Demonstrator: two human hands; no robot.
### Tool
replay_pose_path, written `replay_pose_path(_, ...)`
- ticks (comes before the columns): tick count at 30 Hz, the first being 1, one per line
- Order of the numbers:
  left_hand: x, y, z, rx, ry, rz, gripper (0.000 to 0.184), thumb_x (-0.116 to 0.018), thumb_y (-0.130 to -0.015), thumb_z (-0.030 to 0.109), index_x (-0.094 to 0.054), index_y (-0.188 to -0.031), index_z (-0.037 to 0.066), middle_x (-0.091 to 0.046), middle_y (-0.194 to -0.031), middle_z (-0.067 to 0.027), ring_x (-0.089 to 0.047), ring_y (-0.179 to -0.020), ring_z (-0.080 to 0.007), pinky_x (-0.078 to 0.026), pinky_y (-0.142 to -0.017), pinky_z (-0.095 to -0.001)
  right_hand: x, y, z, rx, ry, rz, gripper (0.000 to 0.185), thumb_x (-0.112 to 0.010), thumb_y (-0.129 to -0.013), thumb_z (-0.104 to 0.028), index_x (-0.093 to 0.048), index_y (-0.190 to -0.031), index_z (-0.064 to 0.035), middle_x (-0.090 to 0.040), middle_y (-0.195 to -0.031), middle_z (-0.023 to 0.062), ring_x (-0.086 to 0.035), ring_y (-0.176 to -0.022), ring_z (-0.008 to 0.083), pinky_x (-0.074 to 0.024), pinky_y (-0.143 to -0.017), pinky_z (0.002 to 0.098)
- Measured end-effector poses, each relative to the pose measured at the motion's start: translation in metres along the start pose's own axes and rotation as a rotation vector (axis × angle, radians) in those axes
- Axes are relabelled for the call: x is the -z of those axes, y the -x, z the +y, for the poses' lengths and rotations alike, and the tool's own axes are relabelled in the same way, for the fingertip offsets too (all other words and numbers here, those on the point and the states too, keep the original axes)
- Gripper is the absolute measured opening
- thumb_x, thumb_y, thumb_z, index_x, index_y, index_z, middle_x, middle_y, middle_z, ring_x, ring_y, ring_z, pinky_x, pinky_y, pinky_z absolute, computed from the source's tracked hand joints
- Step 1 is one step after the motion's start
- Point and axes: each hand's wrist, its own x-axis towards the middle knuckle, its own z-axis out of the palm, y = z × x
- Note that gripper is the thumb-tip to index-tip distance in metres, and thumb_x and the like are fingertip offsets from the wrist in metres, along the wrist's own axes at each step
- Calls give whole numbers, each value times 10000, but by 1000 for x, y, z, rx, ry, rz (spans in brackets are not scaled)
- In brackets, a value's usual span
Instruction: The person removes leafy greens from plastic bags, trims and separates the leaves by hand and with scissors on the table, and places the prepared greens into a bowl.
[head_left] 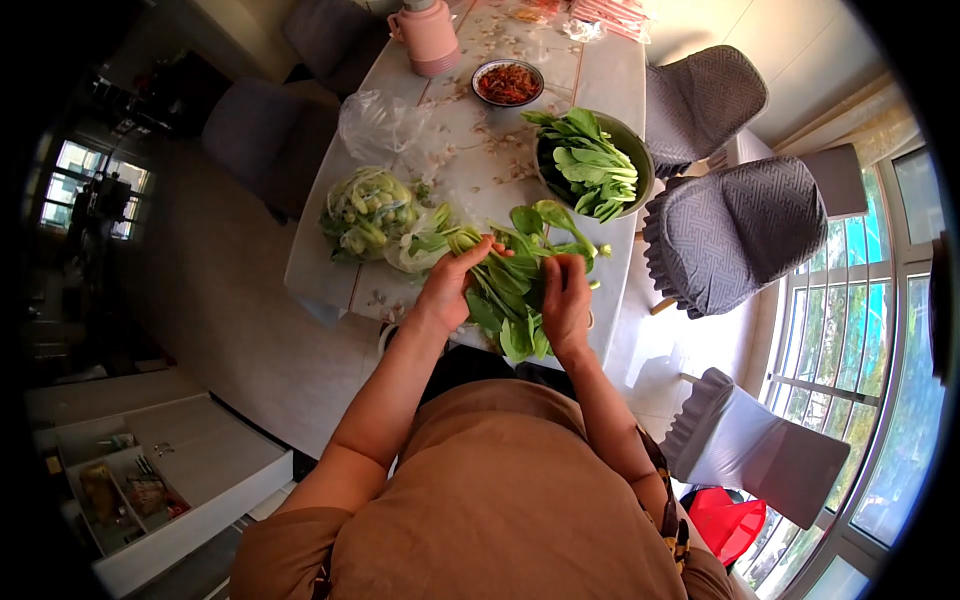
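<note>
Leafy greens (510, 290) hang in a bunch between my hands over the table's near edge. My left hand (450, 285) is closed round their stems. At the right side of the bunch, my right hand (567, 300) has its fingers pressed together on the leaves; what exactly they pinch is hidden. Loose green leaves (545, 225) lie just beyond my hands. A clear plastic bag of green vegetables (370, 212) rests to the left of my left hand. Farther right, a green bowl (642, 160) holds a pile of long leafy greens (595, 160).
On the table (460, 180) stand a bowl of reddish food (507, 83) and a pink thermos (430, 40), with a crumpled clear bag (382, 122) nearer. Covered chairs (735, 235) line the right side. An open drawer (130, 490) is at the lower left.
</note>
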Motion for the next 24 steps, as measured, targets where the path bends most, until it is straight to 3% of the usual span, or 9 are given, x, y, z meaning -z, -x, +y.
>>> replay_pose_path(2, 2, 2, 1, -28, 35, 31, 194, -633, -996, 263, -661, -1072, 86, -689, -1073, -69, -660, -1011, -193, -551, -889, -377, -6, -7, 26, -104, -141, 170, 175, -571, -1032, -163, -572, -963, -2, -587, -804, 103, -544, -743, 200, -456, -693, 350)
replay_pose_path(3, 7, 4, 5, -33, 59, 41, 212, -619, -1006, 291, -659, -1079, 97, -683, -1103, -62, -656, -1024, -194, -549, -897, -379, 8, -15, 12, -256, -177, 183, 213, -542, -1053, -197, -570, -961, -7, -554, -800, 37, -471, -768, 119, -430, -699, 293)
replay_pose_path(4, 13, 6, 9, -35, 82, 50, 230, -605, -1015, 319, -657, -1087, 107, -677, -1133, -55, -652, -1037, -196, -546, -905, -381, 11, -24, 25, -235, -243, 277, 252, -556, -1054, -257, -580, -946, -31, -527, -797, -23, -431, -716, 70, -396, -652, 248)
replay_pose_path(9, 34, 7, 25, -123, 123, -9, 261, -654, -989, 271, -628, -1197, 114, -648, -1165, -45, -624, -1148, -217, -539, -976, -399, 24, -26, 22, -213, -168, 171, 311, -536, -1065, -309, -586, -931, -32, -512, -782, -32, -423, -709, 69, -388, -645, 247)
replay_pose_path(12, 21, 8, 29, -153, 131, -128, 283, -672, -972, 205, -625, -1215, 70, -670, -1208, -79, -573, -1278, -251, -501, -1059, -427, 12, -16, 29, -345, -168, -62, 396, -460, -1085, -347, -615, -1012, 10, -593, -860, 97, -536, -788, 184, -461, -738, 337)
replay_pose_path(14, 14, 7, 32, -157, 80, -191, 301, -659, -976, 177, -605, -1243, 49, -662, -1249, -110, -575, -1279, -269, -491, -1071, -435, 3, -10, 55, -127, 123, -231, 398, -472, -1067, -346, -651, -1122, 6, -636, -1070, 202, -611, -987, 331, -459, -887, 422)
replay_pose_path(16, 8, 8, 34, -157, 15, -219, 312, -642, -982, 149, -587, -1265, 30, -657, -1272, -134, -587, -1265, -284, -488, -1073, -439, 2, -4, 48, -150, 130, -250, 370, -496, -1058, -314, -648, -1123, 17, -637, -1080, 195, -614, -980, 330, -467, -889, 413)
replay_pose_path(22, 7, 2, 31, -170, -296, -182, 284, -633, -982, 125, -601, -1244, 21, -673, -1230, -147, -625, -1206, -296, -513, -1019, -423, 16, -16, 2, -175, -121, 32, 235, -578, -1026, -213, -661, -1057, 4, -639, -1052, 169, -615, -971, 326, -477, -880, 418)
replay_pose_path(24, 2, 1, 27, -129, -329, -164, 268, -643, -976, 127, -617, -1220, 19, -690, -1193, -138, -654, -1152, -268, -534, -977, -402, 17, -21, -15, 83, -10, 24, 146, -669, -952, -147, -655, -1005, -12, -648, -1017, 143, -621, -964, 299, -494, -836, 403)
